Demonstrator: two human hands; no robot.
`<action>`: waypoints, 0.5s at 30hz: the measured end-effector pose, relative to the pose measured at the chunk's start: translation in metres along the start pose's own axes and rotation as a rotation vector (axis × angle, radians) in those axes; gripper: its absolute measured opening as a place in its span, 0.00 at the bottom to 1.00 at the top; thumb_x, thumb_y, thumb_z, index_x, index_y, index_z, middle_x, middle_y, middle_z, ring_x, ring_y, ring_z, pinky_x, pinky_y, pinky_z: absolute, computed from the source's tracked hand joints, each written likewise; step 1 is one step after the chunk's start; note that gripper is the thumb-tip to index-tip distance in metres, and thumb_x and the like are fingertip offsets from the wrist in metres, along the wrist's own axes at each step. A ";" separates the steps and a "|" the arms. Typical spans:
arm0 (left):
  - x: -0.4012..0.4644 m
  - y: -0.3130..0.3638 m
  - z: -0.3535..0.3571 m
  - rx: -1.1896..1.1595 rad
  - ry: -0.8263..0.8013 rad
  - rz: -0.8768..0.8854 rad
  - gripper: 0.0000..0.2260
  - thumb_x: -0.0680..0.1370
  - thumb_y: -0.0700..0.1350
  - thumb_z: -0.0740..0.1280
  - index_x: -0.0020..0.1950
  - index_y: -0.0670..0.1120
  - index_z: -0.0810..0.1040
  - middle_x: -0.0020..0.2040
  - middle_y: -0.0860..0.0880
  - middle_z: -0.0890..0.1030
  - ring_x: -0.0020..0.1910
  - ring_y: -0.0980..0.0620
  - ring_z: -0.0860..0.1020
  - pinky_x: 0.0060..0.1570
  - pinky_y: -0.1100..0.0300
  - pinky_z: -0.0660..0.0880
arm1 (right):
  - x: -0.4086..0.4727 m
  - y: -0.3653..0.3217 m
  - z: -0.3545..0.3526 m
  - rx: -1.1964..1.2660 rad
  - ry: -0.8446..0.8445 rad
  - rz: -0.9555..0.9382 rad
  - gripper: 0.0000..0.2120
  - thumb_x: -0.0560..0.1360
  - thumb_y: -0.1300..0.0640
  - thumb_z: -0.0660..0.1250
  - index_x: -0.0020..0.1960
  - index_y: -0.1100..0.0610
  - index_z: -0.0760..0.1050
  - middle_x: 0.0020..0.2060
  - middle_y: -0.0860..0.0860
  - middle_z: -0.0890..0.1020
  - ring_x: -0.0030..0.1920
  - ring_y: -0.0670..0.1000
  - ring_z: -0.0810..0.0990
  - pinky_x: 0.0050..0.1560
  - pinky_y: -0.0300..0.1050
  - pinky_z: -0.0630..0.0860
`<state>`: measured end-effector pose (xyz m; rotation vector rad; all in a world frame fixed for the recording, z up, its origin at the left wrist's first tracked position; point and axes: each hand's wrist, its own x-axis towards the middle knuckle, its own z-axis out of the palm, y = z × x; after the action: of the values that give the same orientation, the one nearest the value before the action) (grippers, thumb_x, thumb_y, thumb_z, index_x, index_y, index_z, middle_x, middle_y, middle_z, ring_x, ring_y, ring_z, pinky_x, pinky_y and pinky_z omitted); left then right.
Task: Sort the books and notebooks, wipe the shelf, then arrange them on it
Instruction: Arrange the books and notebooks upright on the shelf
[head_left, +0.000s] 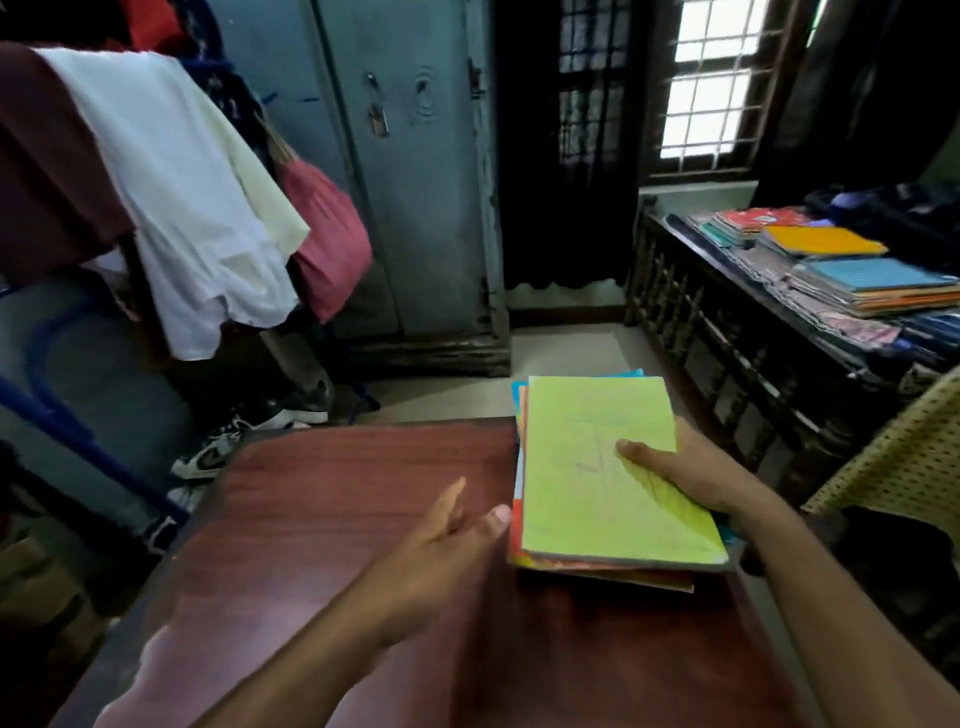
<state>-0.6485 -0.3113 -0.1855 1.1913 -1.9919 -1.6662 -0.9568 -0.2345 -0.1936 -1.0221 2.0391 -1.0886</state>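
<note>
Your right hand (680, 470) has its thumb laid across the yellow-green cover of the top notebook (608, 467), the other fingers hidden beneath the stack of notebooks (597, 564), gripping it at centre-right of the frame over the right edge of the reddish wooden table (337, 493). Your left hand (441, 540) hovers just left of the stack, fingers straight and spread, holding nothing. Faint red scribbles mark the cover; you cannot read them. More books (852, 275) lie piled at the right edge, under the barred window (717, 78). Clothes (171, 197) hang at upper left beside a grey steel cupboard (415, 182)
</note>
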 end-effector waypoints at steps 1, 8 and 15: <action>0.006 -0.004 0.004 -0.036 0.000 -0.019 0.50 0.65 0.77 0.69 0.82 0.63 0.54 0.78 0.59 0.64 0.74 0.60 0.66 0.76 0.53 0.64 | -0.002 -0.002 0.002 0.018 -0.018 -0.011 0.19 0.77 0.49 0.72 0.65 0.51 0.71 0.47 0.41 0.79 0.35 0.33 0.80 0.29 0.27 0.70; 0.021 -0.023 0.024 -0.229 0.049 -0.016 0.26 0.74 0.65 0.69 0.69 0.54 0.75 0.63 0.59 0.83 0.60 0.60 0.81 0.65 0.59 0.76 | 0.006 -0.021 0.050 0.043 -0.200 -0.176 0.08 0.77 0.54 0.74 0.52 0.47 0.77 0.43 0.37 0.86 0.44 0.37 0.83 0.42 0.29 0.76; -0.036 -0.060 -0.025 -0.220 0.325 -0.093 0.31 0.67 0.65 0.76 0.68 0.58 0.74 0.58 0.58 0.85 0.57 0.56 0.84 0.63 0.50 0.78 | 0.012 -0.042 0.145 -0.012 -0.411 -0.164 0.40 0.61 0.27 0.76 0.66 0.43 0.67 0.55 0.41 0.84 0.54 0.44 0.84 0.57 0.52 0.81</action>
<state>-0.5850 -0.3015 -0.2224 1.3859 -1.5402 -1.5670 -0.8351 -0.3173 -0.2283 -1.3167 1.6569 -0.8586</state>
